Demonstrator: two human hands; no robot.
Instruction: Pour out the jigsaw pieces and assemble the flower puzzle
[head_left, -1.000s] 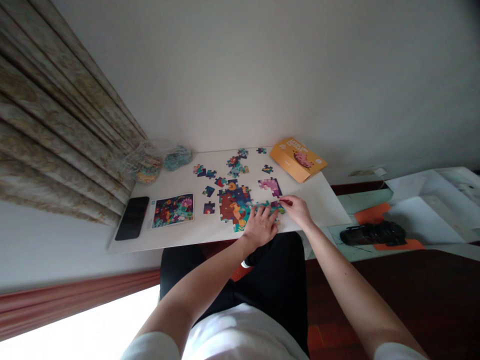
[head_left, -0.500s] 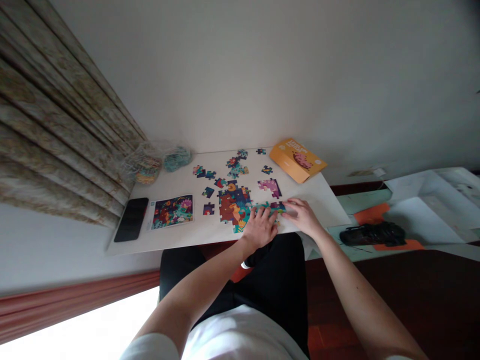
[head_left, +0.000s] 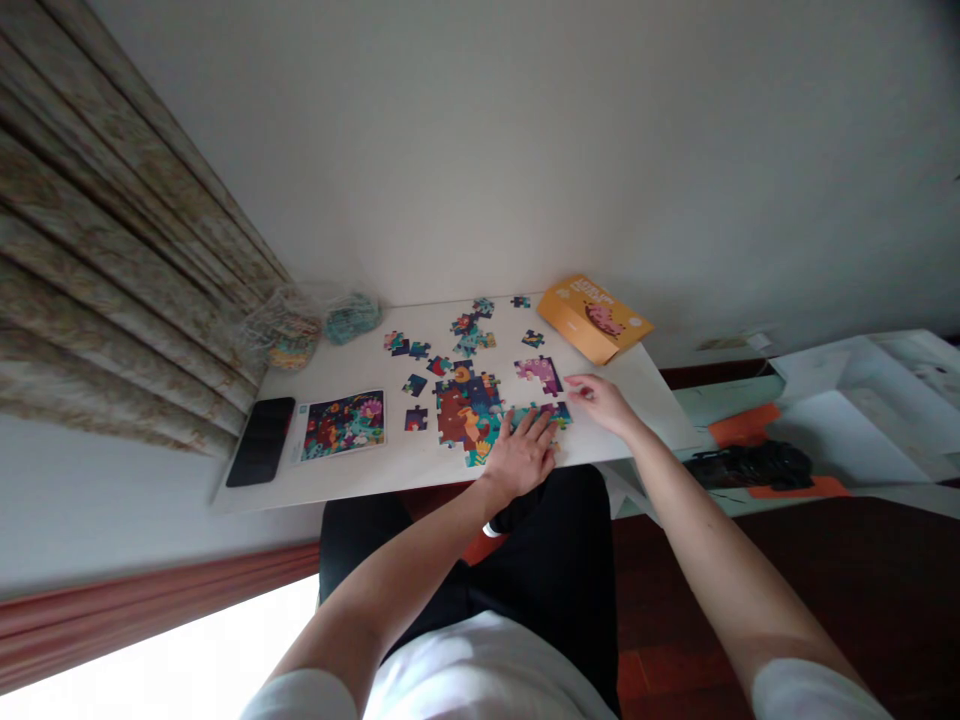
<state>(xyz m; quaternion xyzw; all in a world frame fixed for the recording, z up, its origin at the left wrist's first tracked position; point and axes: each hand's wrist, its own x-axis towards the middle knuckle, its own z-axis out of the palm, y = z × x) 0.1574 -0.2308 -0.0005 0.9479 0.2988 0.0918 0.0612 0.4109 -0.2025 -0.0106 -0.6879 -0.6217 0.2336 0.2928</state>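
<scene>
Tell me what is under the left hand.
The left hand lies over the edge of the assembled jigsaw puzzle pieces; they show beside its fingers, but what lies beneath the palm is covered.

The jigsaw puzzle point(head_left: 469, 412) shows teal, navy and rust-red shapes; the cardboard box point(head_left: 595, 320) is orange.

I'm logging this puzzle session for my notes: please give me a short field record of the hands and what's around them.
Left hand: left hand lies open on a partly joined multicoloured cardboard jigsaw
Right hand: open right hand, apparently empty, just beside a teal-and-navy row of jigsaw pieces
Surface: white tabletop
Also there: orange cardboard puzzle box; colourful printed picture card; black smartphone; clear plastic bag of pieces
</scene>
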